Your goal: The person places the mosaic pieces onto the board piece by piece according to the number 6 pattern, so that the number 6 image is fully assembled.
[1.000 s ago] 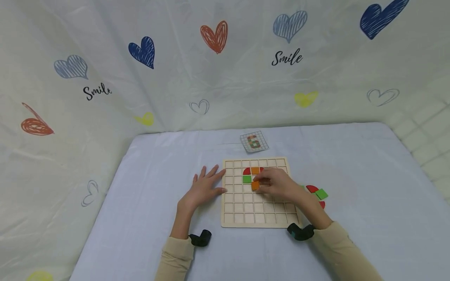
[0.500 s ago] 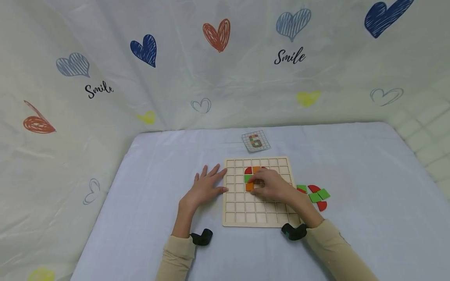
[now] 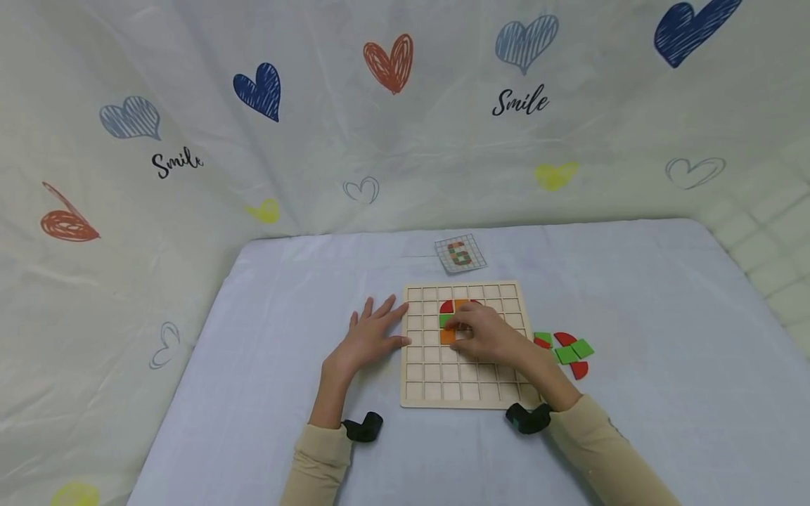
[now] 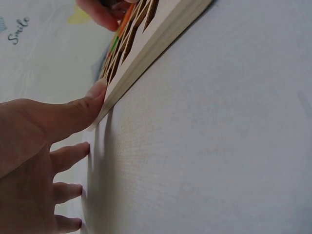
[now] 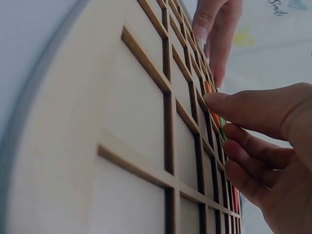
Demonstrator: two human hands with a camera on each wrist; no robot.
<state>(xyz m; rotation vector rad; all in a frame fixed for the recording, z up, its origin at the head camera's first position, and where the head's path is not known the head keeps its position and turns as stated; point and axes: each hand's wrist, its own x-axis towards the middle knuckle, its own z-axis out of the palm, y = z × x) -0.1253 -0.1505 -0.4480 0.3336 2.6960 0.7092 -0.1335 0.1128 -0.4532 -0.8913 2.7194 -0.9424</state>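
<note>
Fingers [image 5: 258,109] of right hand [image 3: 490,335] curl narrow, pinching orange tile [image 3: 446,338] on gridded board [image 3: 468,404], just nearside of green tile [image 3: 444,321]; left hand [image 3: 363,343] lies splayed wide, palm down, against board's left edge.

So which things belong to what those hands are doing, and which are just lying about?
Probably used:
wooden grid board, touched by the left hand
nearer orange square tile, at the right hand
printed pattern card
loose red and green tiles

Just around:
heart-print backdrop
white tablecloth
black wrist cameras
</note>
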